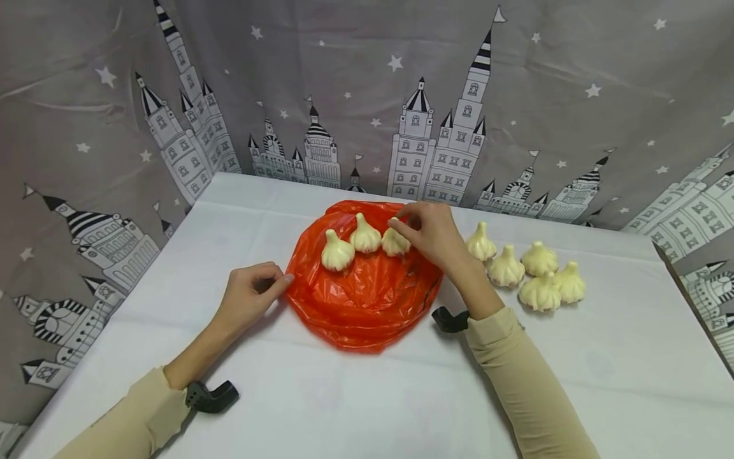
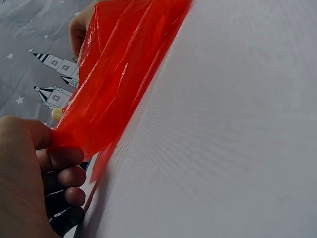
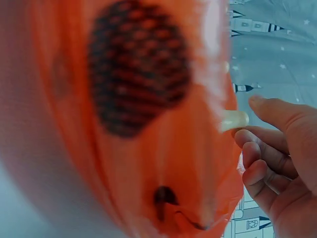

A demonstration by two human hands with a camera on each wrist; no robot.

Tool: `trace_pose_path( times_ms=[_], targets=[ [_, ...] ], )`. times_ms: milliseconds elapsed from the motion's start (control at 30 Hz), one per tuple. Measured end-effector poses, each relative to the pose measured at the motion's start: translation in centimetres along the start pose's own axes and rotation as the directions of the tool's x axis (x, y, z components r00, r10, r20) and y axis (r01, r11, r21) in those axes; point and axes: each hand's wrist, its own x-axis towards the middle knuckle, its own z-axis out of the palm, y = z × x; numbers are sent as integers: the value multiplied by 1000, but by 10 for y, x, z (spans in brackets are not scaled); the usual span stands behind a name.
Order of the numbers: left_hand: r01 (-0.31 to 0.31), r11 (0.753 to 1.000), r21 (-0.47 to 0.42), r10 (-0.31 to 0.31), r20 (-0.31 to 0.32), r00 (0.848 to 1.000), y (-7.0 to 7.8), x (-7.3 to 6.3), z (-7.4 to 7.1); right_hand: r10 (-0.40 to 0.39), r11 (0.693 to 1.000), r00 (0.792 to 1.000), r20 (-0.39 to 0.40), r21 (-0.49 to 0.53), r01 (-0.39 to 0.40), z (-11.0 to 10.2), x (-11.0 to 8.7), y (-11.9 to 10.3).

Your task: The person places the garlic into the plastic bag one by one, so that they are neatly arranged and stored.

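Sleeves (image 1: 530,382) face crinkled plastic (image 1: 361,296) bearing bulbous garlic (image 1: 365,237)

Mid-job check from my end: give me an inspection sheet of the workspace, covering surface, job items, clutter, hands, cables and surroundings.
Surface: white cloth, lightly creased.
Job items: three garlic bulbs on the red bag; five other bulbs to its right.
Clutter: nothing seen.
Left hand: pinches the bag's edge.
Right hand: at the rightmost bagged bulb; grip unclear.
Cables: nothing seen.
Surroundings: castle-patterned grey backdrop.
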Motion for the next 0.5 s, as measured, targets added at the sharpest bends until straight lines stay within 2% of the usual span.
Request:
trace_pose_path(
  times_ms=[333, 500],
  targets=[
    [-18, 1000, -15, 18, -2, 1000, 1, 0, 2, -10, 1000, 993, -115, 5, 11, -12, -1, -4],
    [-11, 1000, -5, 11, -7, 1000, -1, -1, 1, -5, 1000, 990, -144, 13, 7, -11, -1, -2]
  ],
)
